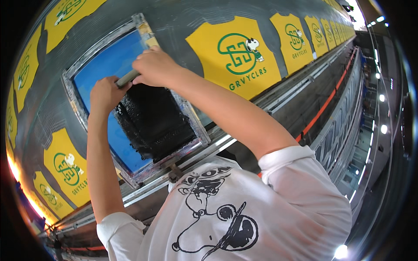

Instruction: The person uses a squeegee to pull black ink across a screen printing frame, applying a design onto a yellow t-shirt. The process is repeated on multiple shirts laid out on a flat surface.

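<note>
A screen-printing frame (73,93) with ink-stained edges lies on the long dark table in front of me. Blue mesh (119,50) fills it, and wet black ink (154,119) covers a broad patch from the middle toward my body. Both hands grip a squeegee (127,78) over the mesh, at the far end of that patch. My left hand (104,93) is closed around its left end, and my right hand (156,66) around its right end. The squeegee's lower edge is mostly hidden by hands and ink.
Yellow shirt pieces (237,54) with green printed designs lie flat in rows along the table, on both sides of the frame. A metal rail (285,98) runs along the table's near edge, with an orange-red strip (324,111) beyond it. Ceiling lights shine at far right.
</note>
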### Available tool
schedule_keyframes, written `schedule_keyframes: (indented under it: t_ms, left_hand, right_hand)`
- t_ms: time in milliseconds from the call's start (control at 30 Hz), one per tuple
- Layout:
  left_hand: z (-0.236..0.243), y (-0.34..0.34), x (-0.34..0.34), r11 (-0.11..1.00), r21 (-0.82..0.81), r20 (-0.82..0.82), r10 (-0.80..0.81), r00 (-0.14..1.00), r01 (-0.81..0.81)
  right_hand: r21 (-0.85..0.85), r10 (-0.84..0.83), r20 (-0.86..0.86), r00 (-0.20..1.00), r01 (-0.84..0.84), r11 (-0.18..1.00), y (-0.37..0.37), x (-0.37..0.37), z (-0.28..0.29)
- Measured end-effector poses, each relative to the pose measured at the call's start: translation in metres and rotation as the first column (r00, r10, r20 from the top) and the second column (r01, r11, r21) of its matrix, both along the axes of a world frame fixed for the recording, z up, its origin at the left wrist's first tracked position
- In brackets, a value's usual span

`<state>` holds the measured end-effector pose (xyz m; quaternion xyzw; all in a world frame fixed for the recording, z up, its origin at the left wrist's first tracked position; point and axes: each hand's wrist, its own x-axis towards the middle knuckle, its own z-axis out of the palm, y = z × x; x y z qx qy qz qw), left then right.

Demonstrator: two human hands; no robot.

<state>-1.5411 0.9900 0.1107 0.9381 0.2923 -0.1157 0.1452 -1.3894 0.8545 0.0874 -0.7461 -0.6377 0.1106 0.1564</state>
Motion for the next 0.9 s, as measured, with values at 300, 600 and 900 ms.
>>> schedule_keyframes:
  t_ms: [300, 600, 900]
  left_hand:
    - [0.001, -0.04, -0.02, 0.999, 0.038, -0.066, 0.026, 0.997, -0.024]
    - [-0.018, -0.158, -0.126, 0.999, 0.01, 0.171, -0.047, 0.984, 0.046]
    - [0.015, -0.098, -0.098, 0.997, -0.008, 0.043, -0.081, 0.996, 0.082]
  right_hand:
    - [0.101, -0.019, 0.029, 0.999, 0.016, 0.995, -0.032, -0.031, -0.024]
    - [0.181, 0.003, 0.018, 1.0, -0.006, 0.983, -0.17, -0.131, -0.038]
    - [0.238, 0.077, 0.01, 0.997, -0.077, 0.968, -0.106, -0.085, 0.003]
